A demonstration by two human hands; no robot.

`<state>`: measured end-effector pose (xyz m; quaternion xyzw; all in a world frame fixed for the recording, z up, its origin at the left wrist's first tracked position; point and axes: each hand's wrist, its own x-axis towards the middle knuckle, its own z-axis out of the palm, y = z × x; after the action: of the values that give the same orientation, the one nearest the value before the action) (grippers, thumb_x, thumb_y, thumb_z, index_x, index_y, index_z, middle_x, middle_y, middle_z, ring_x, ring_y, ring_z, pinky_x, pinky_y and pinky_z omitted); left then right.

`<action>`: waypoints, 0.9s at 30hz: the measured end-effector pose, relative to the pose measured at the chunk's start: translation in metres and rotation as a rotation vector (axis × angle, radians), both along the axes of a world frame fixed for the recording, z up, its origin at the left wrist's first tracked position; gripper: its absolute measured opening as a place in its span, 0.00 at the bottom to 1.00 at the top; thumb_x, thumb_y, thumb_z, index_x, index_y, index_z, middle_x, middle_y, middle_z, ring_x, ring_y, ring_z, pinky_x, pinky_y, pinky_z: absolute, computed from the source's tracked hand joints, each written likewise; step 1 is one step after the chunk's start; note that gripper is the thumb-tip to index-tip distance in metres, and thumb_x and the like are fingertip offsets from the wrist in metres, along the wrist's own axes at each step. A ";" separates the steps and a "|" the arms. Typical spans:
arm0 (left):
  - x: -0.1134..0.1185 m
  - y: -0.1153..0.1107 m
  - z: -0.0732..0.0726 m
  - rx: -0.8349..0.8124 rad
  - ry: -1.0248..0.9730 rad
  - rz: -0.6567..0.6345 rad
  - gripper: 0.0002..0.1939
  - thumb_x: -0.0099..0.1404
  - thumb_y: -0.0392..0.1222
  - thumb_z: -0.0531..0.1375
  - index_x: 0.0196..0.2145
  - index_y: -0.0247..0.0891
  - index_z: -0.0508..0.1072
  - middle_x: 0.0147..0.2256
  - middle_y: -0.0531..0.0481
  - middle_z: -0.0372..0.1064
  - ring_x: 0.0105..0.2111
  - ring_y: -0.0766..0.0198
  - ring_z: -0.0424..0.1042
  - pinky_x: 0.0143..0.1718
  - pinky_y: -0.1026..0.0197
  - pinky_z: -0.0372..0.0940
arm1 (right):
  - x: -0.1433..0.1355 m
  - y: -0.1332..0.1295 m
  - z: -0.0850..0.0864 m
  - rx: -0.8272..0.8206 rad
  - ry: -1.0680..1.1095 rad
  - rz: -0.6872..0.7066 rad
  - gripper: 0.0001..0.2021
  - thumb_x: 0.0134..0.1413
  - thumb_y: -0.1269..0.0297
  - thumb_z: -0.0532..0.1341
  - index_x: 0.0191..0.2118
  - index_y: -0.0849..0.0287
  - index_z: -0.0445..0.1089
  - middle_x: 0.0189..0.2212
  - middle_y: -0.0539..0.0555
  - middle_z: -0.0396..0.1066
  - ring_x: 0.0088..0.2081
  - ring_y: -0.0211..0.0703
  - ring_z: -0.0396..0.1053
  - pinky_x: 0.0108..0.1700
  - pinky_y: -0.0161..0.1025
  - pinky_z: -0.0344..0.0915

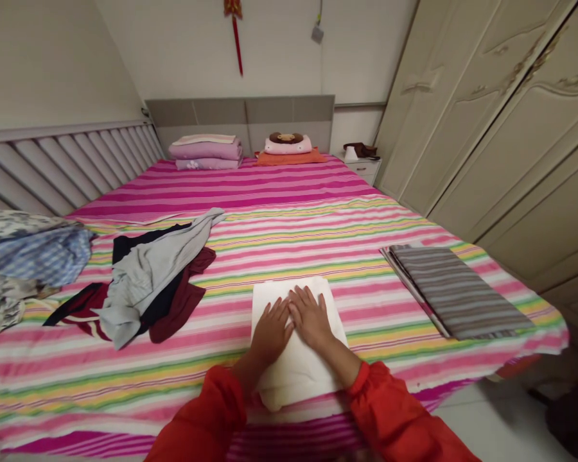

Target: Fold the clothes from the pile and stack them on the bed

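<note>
A white cloth [298, 372], folded into a rough rectangle, lies on the striped bedspread [380, 295] near the front of the bed. Both palms rest flat on its upper half, side by side. My left hand [272, 330] has its fingers stretched out and pointing away from me. Beside it, my right hand [311, 316] is also spread, its fingertips close to or touching those of my left hand. Neither hand grips anything. The cloth's lower left corner bulges a little.
Loose grey, navy and maroon clothes [149, 276] lie to the left, with blue checked and patterned garments [52, 253] farther left. Folded grey striped cloth [457, 289] lies at right. Purple bedding [207, 151] and a pillow [288, 144] sit by the headboard [289, 115].
</note>
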<state>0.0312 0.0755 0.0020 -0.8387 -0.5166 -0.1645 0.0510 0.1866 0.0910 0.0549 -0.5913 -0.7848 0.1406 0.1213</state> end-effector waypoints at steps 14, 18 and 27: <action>0.045 -0.024 -0.003 -0.061 -0.016 -0.345 0.32 0.72 0.54 0.47 0.65 0.30 0.58 0.64 0.36 0.59 0.66 0.54 0.55 0.67 0.50 0.48 | 0.028 0.063 -0.006 -0.221 -0.110 0.170 0.30 0.69 0.48 0.38 0.72 0.50 0.42 0.72 0.51 0.38 0.72 0.45 0.33 0.69 0.53 0.34; 0.074 -0.037 -0.009 -0.027 -0.033 -0.441 0.31 0.72 0.53 0.47 0.64 0.29 0.59 0.63 0.36 0.61 0.65 0.54 0.56 0.67 0.53 0.46 | 0.030 0.063 -0.010 -0.205 -0.118 0.187 0.31 0.68 0.47 0.39 0.72 0.51 0.41 0.72 0.52 0.38 0.72 0.46 0.33 0.69 0.53 0.32; 0.104 -0.080 0.001 -0.122 -0.069 -0.642 0.23 0.70 0.48 0.52 0.57 0.36 0.69 0.53 0.41 0.73 0.58 0.53 0.66 0.65 0.51 0.52 | 0.025 0.053 -0.006 -0.131 -0.158 0.158 0.30 0.69 0.49 0.38 0.72 0.54 0.43 0.72 0.52 0.40 0.72 0.44 0.34 0.69 0.53 0.33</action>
<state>0.1355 -0.0045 0.0030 -0.9543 -0.2360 -0.1690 -0.0714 0.2112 0.1443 0.0490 -0.5436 -0.8251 0.1536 0.0088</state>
